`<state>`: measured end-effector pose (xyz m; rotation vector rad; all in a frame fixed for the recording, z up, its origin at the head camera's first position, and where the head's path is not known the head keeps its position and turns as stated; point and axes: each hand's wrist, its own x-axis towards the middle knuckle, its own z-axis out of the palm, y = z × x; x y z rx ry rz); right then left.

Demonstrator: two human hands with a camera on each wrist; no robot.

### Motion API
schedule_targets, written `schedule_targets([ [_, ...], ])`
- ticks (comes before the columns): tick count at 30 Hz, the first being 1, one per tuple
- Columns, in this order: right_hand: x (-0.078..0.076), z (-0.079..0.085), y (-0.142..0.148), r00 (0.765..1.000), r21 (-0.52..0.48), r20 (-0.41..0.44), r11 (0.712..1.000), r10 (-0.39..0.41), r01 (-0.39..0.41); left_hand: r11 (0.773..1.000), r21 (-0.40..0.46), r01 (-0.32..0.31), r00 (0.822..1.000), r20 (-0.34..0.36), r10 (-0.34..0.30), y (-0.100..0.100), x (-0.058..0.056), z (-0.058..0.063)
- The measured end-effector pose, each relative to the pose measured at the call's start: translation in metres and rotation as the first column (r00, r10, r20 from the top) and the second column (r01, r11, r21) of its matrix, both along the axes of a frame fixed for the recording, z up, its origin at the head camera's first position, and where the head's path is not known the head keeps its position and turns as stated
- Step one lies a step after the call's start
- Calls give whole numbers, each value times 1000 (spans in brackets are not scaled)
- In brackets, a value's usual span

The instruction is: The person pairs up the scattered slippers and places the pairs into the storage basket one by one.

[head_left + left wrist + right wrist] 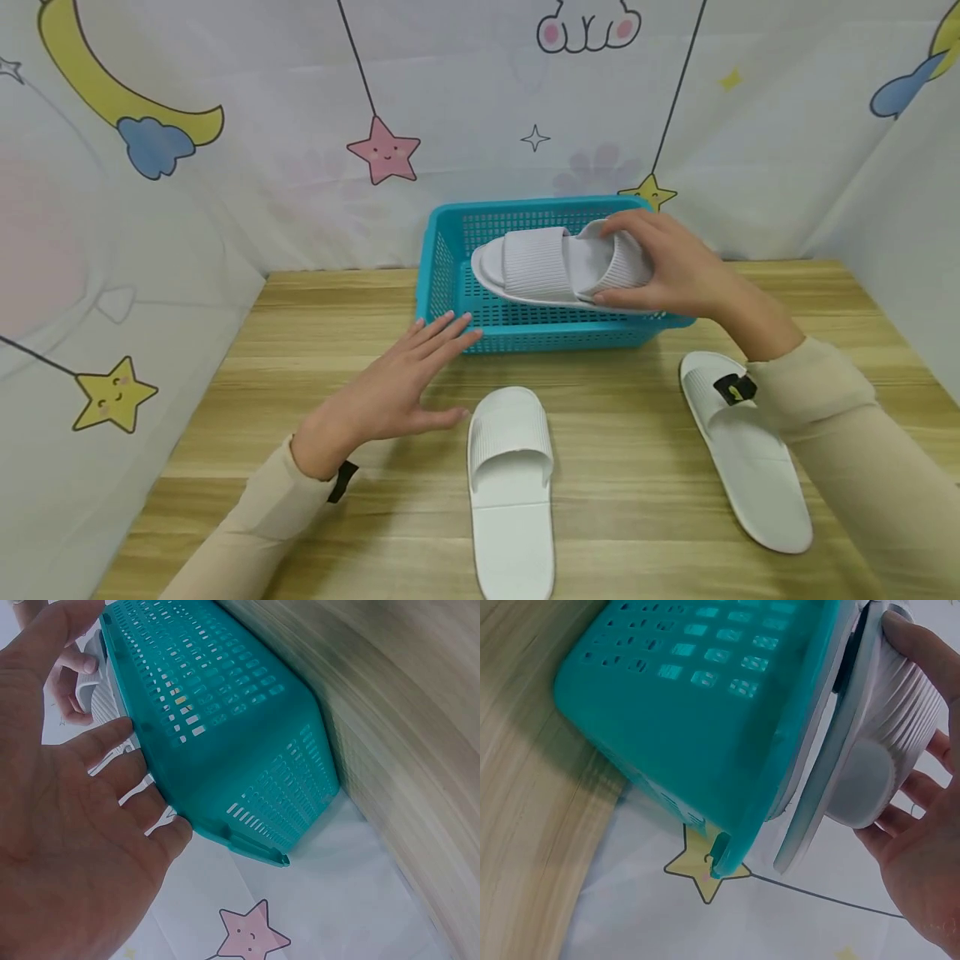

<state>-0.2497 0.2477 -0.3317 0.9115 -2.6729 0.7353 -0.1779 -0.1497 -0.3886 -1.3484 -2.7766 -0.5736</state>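
My right hand point(678, 262) grips a pair of pale grey slippers point(534, 265) by the strap at their right end, thumb on the near side and fingers on the far side. The slippers lie lengthwise within and over the opening of a teal perforated basket point(558, 340). In the right wrist view, a slipper's sole edge point(821, 780) sits tilted beside the basket rim. My left hand point(393, 387) is spread, its fingers straight, with fingertips at the basket's near left rim; the left wrist view shows them against that rim point(161, 787).
One white slipper point(513, 508) lies on the wooden table point(360, 517) in front of the basket. A second white slipper point(757, 467) lies to the right, partly under my right sleeve. A white cloth point(465, 100) with stars hangs behind the basket.
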Motion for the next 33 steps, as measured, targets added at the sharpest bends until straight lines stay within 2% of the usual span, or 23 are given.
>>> schedule_targets([
  [8,-19,-3,-12,997,32,73,999,-23,20,1000,-3,-14,1000,-1,14,-2,1,0],
  [13,-26,-5,-15,992,53,116,998,-48,42,1000,0,-14,1000,1,14,-2,1,-1],
  [25,-46,-14,-25,990,67,128,997,-54,46,1000,-13,-13,1000,-7,13,0,-2,-1],
  [33,-54,-19,-35,982,87,175,995,-70,56,1000,-11,-3,1000,-13,3,0,-2,-2],
])
